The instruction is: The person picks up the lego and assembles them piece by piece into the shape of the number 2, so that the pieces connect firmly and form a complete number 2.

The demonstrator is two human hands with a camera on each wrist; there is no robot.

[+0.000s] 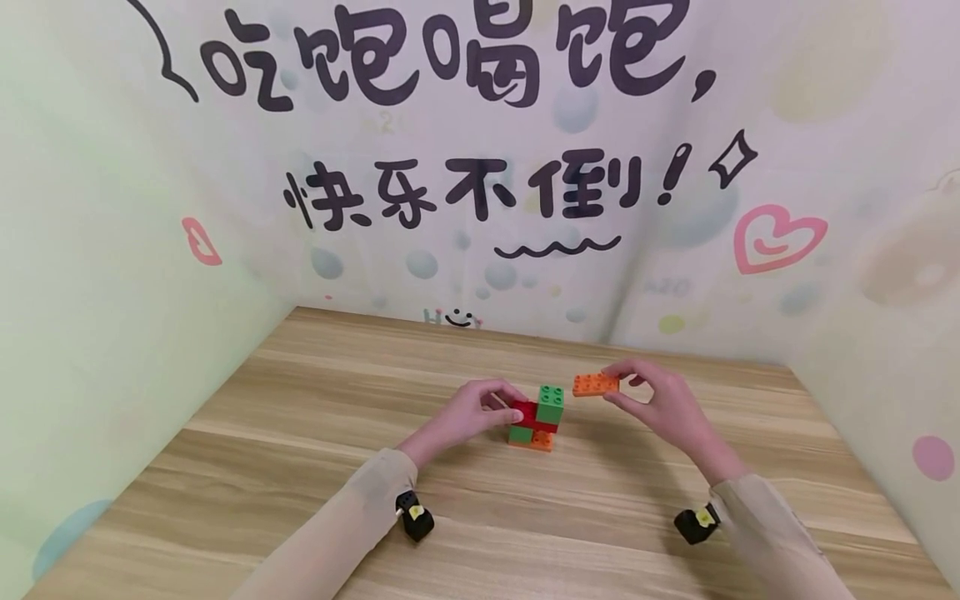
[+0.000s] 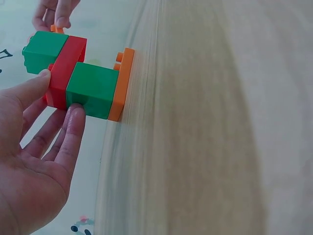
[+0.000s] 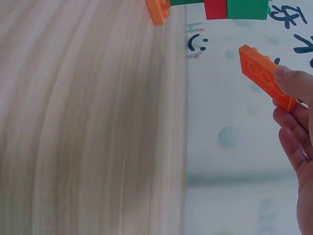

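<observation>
A small stack of toy building blocks stands on the table: an orange block (image 2: 122, 85) at the bottom, a green block (image 2: 93, 88) on it, a red block (image 2: 67, 73) across that, and a second green block (image 1: 551, 402) on top at the right. My left hand (image 1: 480, 410) pinches the stack's left end at the red block, its fingertips also by the lower green block. Up and right of the stack, my right hand (image 1: 663, 402) holds a loose orange block (image 1: 595, 384) by its right end, in the air and apart from the stack.
The wood-grain table (image 1: 480, 517) reaches back to a printed wall cloth (image 1: 480, 283) with dark lettering. A black wrist camera (image 1: 415, 517) sits at the left cuff, another black wrist camera (image 1: 697, 525) at the right cuff.
</observation>
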